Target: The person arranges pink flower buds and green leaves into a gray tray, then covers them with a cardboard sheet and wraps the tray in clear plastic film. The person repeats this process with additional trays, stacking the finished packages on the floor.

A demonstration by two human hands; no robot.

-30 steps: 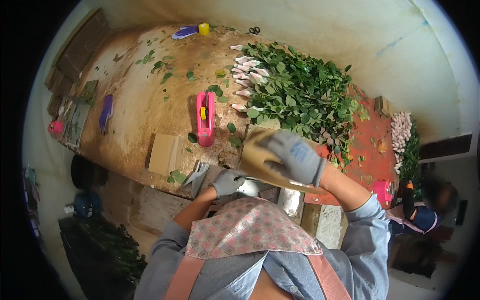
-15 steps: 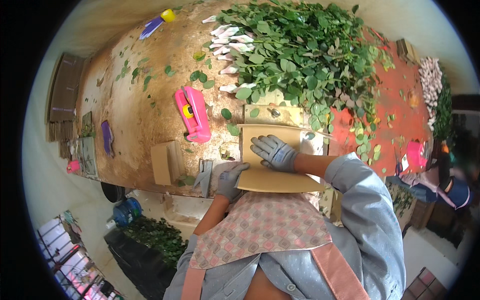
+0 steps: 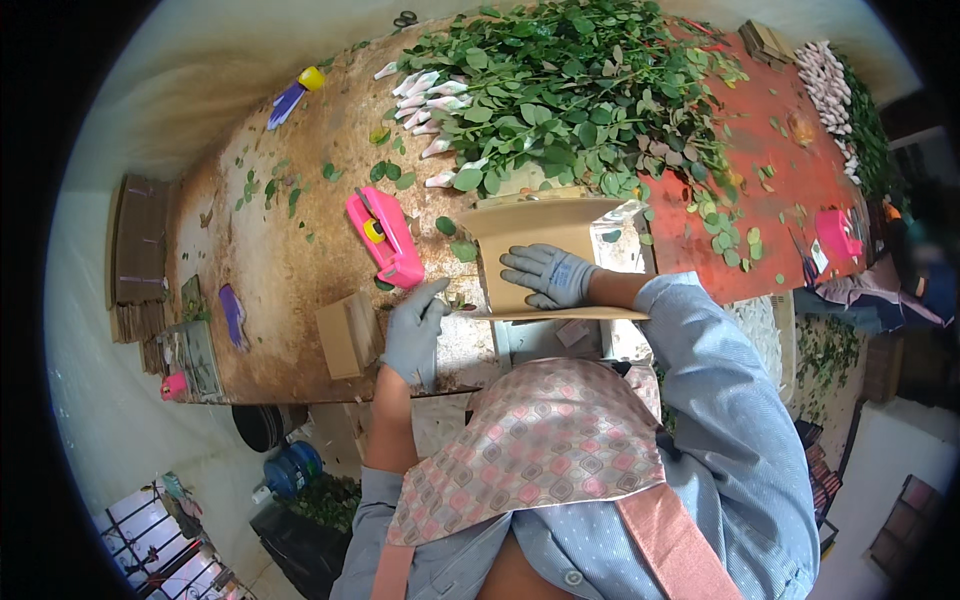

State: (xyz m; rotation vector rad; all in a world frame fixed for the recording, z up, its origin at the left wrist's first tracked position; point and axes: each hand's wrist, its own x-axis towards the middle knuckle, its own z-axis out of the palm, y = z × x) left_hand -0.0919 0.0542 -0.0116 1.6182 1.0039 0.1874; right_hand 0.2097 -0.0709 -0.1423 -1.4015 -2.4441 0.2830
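Note:
My right hand (image 3: 550,277), in a grey glove, lies flat with fingers stretched on a brown cardboard sheet (image 3: 540,222). The sheet's far and near flaps stand up, with the hand between them. My left hand (image 3: 410,332), also gloved in grey, is to the left of the sheet, fingers partly spread and holding nothing I can see. Just beyond it sits a pink tape dispenser (image 3: 397,248) with a yellow core. Folded cardboard pieces (image 3: 343,338) stand beside the left hand. Farther back lie leafy green stems (image 3: 580,95) with pale pink wrapped heads (image 3: 430,95).
Purple gloves (image 3: 233,318) and a yellow roll (image 3: 311,78) lie on the left of the worn table (image 3: 330,240). Flat cardboard (image 3: 140,240) leans at the far left. More wrapped heads (image 3: 822,85) and a pink dispenser (image 3: 838,233) are right, near another person (image 3: 880,285).
My left hand has let go of the cardboard's near edge and moved left toward the tape dispenser. The cardboard's flaps now stand more upright. My right hand stays flat on it.

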